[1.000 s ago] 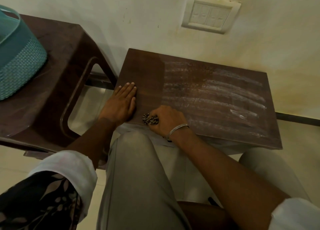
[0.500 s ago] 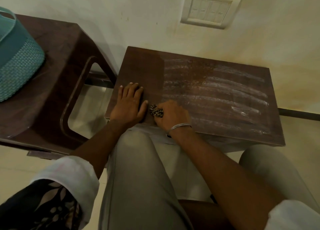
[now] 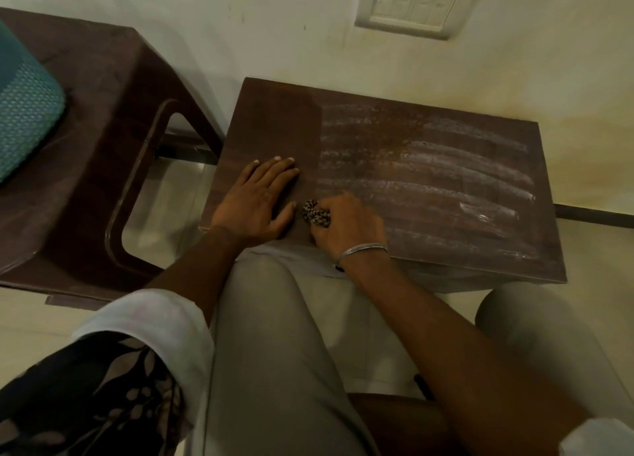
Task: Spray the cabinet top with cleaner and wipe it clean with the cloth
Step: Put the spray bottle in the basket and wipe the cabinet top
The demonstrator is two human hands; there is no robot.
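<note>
Head view: left hand spread flat on cabinet top, right hand fisted around bunched patterned cloth; such a small wad risks leaving the pale streaks unwiped.

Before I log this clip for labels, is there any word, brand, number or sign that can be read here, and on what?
None can be read.
Switch plate on the wall: raised switches only, no lettering visible.
Cloth in the right hand: a speckled pattern, no text.
Cabinet top: only whitish wipe streaks.
Teal basket: perforated pattern, no label visible.
</note>
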